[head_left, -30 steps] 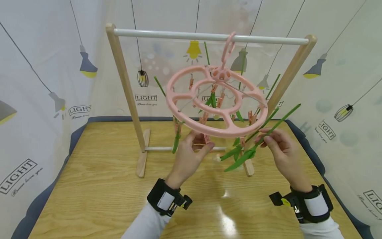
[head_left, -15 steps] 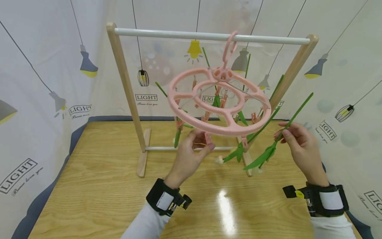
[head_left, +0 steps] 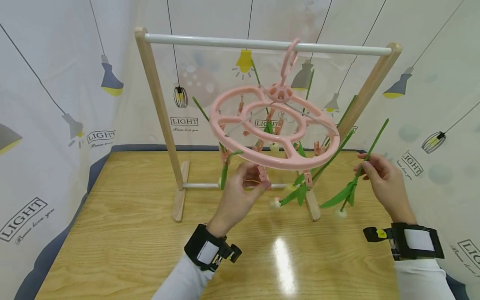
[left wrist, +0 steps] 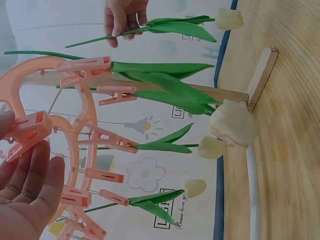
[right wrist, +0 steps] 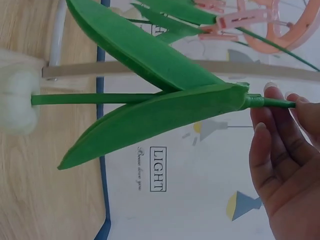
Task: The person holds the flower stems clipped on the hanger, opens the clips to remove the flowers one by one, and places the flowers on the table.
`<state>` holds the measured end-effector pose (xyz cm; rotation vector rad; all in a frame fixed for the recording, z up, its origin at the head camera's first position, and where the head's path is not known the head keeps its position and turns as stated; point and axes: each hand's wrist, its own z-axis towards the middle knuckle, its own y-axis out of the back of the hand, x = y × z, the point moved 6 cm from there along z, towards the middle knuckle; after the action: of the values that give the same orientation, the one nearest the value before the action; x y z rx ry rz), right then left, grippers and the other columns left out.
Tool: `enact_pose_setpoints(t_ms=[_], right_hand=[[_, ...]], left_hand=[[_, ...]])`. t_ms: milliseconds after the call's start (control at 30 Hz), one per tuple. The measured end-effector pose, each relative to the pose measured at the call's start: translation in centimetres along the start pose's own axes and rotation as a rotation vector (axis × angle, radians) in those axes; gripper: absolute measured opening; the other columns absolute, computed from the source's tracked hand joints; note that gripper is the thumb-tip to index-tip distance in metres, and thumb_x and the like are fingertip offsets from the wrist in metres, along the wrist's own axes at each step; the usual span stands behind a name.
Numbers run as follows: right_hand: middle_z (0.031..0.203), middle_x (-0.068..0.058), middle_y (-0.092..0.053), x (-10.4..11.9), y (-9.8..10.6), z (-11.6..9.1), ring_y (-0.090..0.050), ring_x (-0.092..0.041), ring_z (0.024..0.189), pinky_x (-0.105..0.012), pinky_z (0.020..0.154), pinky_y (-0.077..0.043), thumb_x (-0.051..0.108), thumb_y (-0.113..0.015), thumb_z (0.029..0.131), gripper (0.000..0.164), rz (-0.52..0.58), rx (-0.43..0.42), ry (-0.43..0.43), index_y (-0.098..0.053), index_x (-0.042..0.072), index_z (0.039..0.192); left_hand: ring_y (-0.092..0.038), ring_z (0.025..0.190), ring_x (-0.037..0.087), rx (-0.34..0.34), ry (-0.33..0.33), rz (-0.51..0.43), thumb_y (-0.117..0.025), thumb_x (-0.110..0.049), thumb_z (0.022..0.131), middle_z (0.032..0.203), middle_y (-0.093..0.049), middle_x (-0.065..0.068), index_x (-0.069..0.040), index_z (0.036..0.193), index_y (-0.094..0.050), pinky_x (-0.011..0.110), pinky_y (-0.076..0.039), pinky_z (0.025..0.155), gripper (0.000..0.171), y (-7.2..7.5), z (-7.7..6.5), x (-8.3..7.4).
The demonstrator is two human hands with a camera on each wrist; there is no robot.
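Head view: left hand (head_left: pixel 236 196) pinches a pink clip (head_left: pixel 263 173) at the near side of the round hanger (head_left: pixel 258 158); can't tell if the clip is squeezed open. Hanger hooks over the white bar (head_left: pixel 210 40). Right hand (head_left: pixel 388 185), well apart from left, pinches a white tulip (head_left: pixel 339 196) by the stem, flower down, right of the hanger, not touching it. Other tulips (head_left: pixel 301 194) hang flower down from clips.

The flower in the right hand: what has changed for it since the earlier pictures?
The right hand has carried the flower to the right, away from the pink hanger, and it now hangs steeper. Nothing was gripped or released. The left hand still pinches a clothespin.
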<state>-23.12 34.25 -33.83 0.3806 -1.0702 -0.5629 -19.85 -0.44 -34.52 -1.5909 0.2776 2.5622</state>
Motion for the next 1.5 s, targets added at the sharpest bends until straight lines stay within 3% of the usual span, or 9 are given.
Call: enact_pose_setpoints(t_ms=[233, 533, 600, 800, 1067, 1267, 1500], right_hand=[[0.089, 0.022, -0.064, -1.2, 0.2, 0.3, -0.061, 0.004, 0.078, -0.006, 0.067, -0.049, 0.011, -0.048, 0.104, 0.025, -0.064, 0.035, -0.029, -0.059, 0.007, 0.126], [0.080, 0.025, -0.059, -3.3, 0.1, 1.1, -0.058, 0.005, 0.069, -0.012, 0.059, -0.049, 0.014, -0.045, 0.105, 0.028, -0.218, 0.130, -0.071, -0.058, -0.001, 0.124], [0.079, 0.019, -0.063, -4.0, -0.1, 1.3, -0.058, 0.005, 0.067, -0.014, 0.058, -0.049, 0.013, -0.044, 0.105, 0.027, -0.242, 0.167, -0.084, -0.058, -0.002, 0.123], [0.087, -0.016, -0.069, -5.8, -1.0, 1.5, -0.061, 0.000, 0.067, -0.018, 0.057, -0.049, 0.014, -0.040, 0.106, 0.031, -0.305, 0.259, -0.136, -0.057, -0.005, 0.123], [0.091, -0.018, -0.070, -8.5, -1.8, 1.6, -0.065, -0.020, 0.075, -0.026, 0.058, -0.047, 0.018, -0.038, 0.107, 0.035, -0.388, 0.370, -0.255, -0.054, -0.004, 0.129], [0.092, -0.021, -0.070, -10.0, -2.1, 1.6, -0.066, -0.026, 0.076, -0.027, 0.058, -0.046, 0.014, -0.037, 0.106, 0.035, -0.410, 0.398, -0.317, -0.051, -0.009, 0.129], [0.110, -0.032, -0.065, -11.3, -2.1, 1.2, -0.066, -0.037, 0.086, -0.029, 0.060, -0.045, 0.012, -0.040, 0.099, 0.044, -0.467, 0.427, -0.401, -0.042, -0.013, 0.136]], left_hand=[[-0.065, 0.095, 0.022, 0.005, 0.006, 0.044, -0.070, -0.007, 0.090, 0.104, -0.065, 0.013, -0.004, 0.125, -0.054, 0.028, -0.059, 0.082, 0.039, -0.1, -0.1, 0.1], [-0.065, 0.096, 0.022, 0.002, 0.018, 0.036, -0.070, -0.007, 0.090, 0.103, -0.065, 0.013, -0.006, 0.123, -0.054, 0.028, -0.059, 0.082, 0.037, 0.0, -0.2, 0.4], [-0.064, 0.096, 0.022, -0.001, 0.028, 0.030, -0.070, -0.007, 0.090, 0.104, -0.065, 0.013, -0.006, 0.124, -0.054, 0.028, -0.058, 0.082, 0.038, 0.0, -0.2, 0.4], [-0.064, 0.097, 0.021, 0.000, 0.043, 0.013, -0.069, -0.007, 0.091, 0.104, -0.064, 0.013, -0.005, 0.124, -0.054, 0.029, -0.058, 0.084, 0.037, 0.1, -0.3, 0.4], [-0.065, 0.094, 0.021, -0.007, 0.006, 0.010, -0.070, -0.005, 0.090, 0.101, -0.064, 0.013, -0.007, 0.123, -0.054, 0.030, -0.059, 0.081, 0.037, 0.2, -0.2, 0.4], [-0.065, 0.094, 0.022, -0.005, -0.003, 0.019, -0.069, -0.005, 0.089, 0.101, -0.064, 0.013, -0.006, 0.124, -0.054, 0.033, -0.060, 0.082, 0.038, 0.2, -0.1, 0.4], [-0.065, 0.097, 0.021, 0.003, 0.031, 0.026, -0.069, -0.008, 0.091, 0.103, -0.064, 0.011, -0.008, 0.124, -0.054, 0.031, -0.059, 0.083, 0.037, 0.2, -0.2, 0.4]])
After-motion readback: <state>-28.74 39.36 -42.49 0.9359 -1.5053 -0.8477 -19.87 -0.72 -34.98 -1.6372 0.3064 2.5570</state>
